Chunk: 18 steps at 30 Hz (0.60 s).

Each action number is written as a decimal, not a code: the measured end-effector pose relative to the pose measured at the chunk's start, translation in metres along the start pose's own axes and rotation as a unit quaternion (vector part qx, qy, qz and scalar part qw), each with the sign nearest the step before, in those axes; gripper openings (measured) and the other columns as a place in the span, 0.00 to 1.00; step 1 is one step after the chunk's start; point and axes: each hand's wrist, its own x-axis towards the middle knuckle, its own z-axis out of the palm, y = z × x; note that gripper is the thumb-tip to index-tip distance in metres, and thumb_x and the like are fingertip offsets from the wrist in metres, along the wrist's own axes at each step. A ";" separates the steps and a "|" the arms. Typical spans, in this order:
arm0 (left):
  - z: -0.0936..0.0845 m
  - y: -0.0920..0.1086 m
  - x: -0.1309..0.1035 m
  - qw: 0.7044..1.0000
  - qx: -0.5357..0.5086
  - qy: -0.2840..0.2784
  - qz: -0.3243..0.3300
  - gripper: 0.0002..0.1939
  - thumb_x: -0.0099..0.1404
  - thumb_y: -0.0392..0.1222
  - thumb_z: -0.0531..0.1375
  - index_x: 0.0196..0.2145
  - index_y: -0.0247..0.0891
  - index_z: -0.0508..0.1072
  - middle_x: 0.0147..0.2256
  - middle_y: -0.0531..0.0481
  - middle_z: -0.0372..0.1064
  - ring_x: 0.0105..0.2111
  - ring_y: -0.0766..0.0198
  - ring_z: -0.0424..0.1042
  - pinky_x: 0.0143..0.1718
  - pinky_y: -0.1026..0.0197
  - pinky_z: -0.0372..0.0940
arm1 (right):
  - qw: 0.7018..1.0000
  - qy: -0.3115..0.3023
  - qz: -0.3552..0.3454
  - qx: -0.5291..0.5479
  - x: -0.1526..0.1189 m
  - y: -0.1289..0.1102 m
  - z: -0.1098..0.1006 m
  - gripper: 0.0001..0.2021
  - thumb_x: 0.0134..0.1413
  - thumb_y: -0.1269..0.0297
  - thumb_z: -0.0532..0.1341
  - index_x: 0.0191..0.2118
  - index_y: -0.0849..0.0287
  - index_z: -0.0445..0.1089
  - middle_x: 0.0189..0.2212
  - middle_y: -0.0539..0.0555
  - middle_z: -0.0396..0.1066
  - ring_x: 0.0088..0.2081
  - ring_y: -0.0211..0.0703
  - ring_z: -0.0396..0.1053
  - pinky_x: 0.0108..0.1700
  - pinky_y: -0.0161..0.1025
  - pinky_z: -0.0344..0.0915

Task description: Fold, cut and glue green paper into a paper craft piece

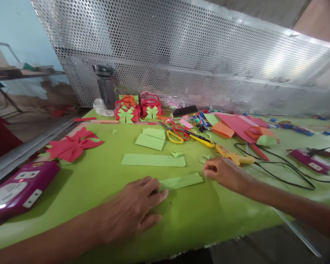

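Note:
My left hand (137,205) rests on the left end of a narrow green paper strip (183,181), its thumb apart from the fingers. Just past the strip's right end is my right hand (222,171), its fingers curled together; what they hold, if anything, is too small to tell. A wider green strip (154,160) lies flat behind, with small green scraps (177,154) at its right end. Further back is folded green paper (151,139). Scissors with yellow and red handles (175,136) and a yellow cutter (202,140) lie beyond.
A yellow glue gun (236,157) with a black cable lies beside my right hand. Purple power strips (19,189) stand at both sides. Red paper flower (74,145) at left; red paper baskets (151,105), a dark bottle (106,88) and a metal screen (181,47) behind.

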 end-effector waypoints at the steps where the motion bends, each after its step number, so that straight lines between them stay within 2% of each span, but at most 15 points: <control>1: -0.003 -0.001 0.000 1.000 0.010 -0.005 0.006 0.18 0.64 0.43 0.53 0.51 0.38 0.61 0.39 0.45 0.62 0.37 0.56 0.61 0.37 0.53 0.61 | 0.996 0.034 -0.068 -0.038 -0.006 -0.007 0.003 0.09 0.54 0.66 0.55 0.28 0.61 0.70 0.25 0.52 0.68 0.28 0.40 0.65 0.31 0.36 0.55; 3: -0.008 -0.004 0.001 0.999 0.037 -0.012 0.016 0.16 0.65 0.42 0.52 0.50 0.38 0.63 0.38 0.45 0.62 0.36 0.57 0.61 0.38 0.53 0.60 | 0.968 0.068 -0.204 -0.126 -0.016 -0.020 0.012 0.07 0.56 0.69 0.55 0.31 0.61 0.70 0.29 0.53 0.69 0.32 0.41 0.65 0.32 0.37 0.56; 5: -0.010 -0.009 0.001 0.997 0.071 -0.010 0.022 0.15 0.66 0.40 0.50 0.49 0.38 0.63 0.38 0.45 0.63 0.36 0.58 0.62 0.38 0.54 0.60 | 0.922 0.093 -0.306 -0.217 -0.020 -0.029 0.022 0.05 0.53 0.74 0.56 0.32 0.62 0.69 0.30 0.55 0.69 0.32 0.42 0.65 0.31 0.37 0.56; 8: -0.009 -0.017 0.001 0.992 0.122 -0.005 0.022 0.14 0.65 0.32 0.49 0.46 0.39 0.65 0.37 0.46 0.64 0.35 0.60 0.63 0.36 0.58 0.59 | 0.863 0.119 -0.366 -0.326 -0.015 -0.033 0.034 0.05 0.48 0.78 0.58 0.31 0.64 0.69 0.28 0.57 0.68 0.30 0.43 0.64 0.28 0.38 0.54; 10: -0.009 -0.021 0.000 0.989 0.143 -0.004 0.029 0.14 0.64 0.30 0.50 0.45 0.40 0.66 0.37 0.47 0.65 0.34 0.60 0.63 0.34 0.59 0.58 | 0.846 0.113 -0.380 -0.356 -0.010 -0.034 0.037 0.04 0.47 0.78 0.58 0.29 0.64 0.69 0.26 0.56 0.68 0.28 0.43 0.63 0.26 0.38 0.53; 12: -0.011 -0.023 -0.001 0.988 0.153 -0.014 0.033 0.14 0.63 0.30 0.51 0.45 0.40 0.66 0.36 0.47 0.66 0.34 0.60 0.63 0.35 0.58 0.58 | 0.842 0.098 -0.392 -0.357 -0.007 -0.037 0.038 0.04 0.46 0.77 0.59 0.29 0.64 0.68 0.25 0.56 0.67 0.27 0.43 0.63 0.25 0.39 0.51; 14: -0.013 -0.024 -0.001 0.988 0.149 -0.028 0.024 0.15 0.63 0.29 0.50 0.44 0.40 0.67 0.36 0.48 0.66 0.34 0.61 0.64 0.35 0.58 0.59 | 0.851 0.089 -0.394 -0.335 -0.007 -0.042 0.037 0.04 0.45 0.76 0.60 0.29 0.63 0.68 0.26 0.56 0.68 0.28 0.43 0.63 0.25 0.38 0.50; 18: -0.022 -0.021 0.002 0.992 0.092 -0.046 -0.075 0.16 0.64 0.29 0.48 0.40 0.43 0.72 0.36 0.49 0.68 0.34 0.63 0.67 0.33 0.63 0.59 | 0.920 0.035 -0.313 -0.235 -0.005 -0.053 0.029 0.05 0.46 0.76 0.59 0.28 0.60 0.68 0.27 0.53 0.69 0.28 0.40 0.64 0.25 0.37 0.46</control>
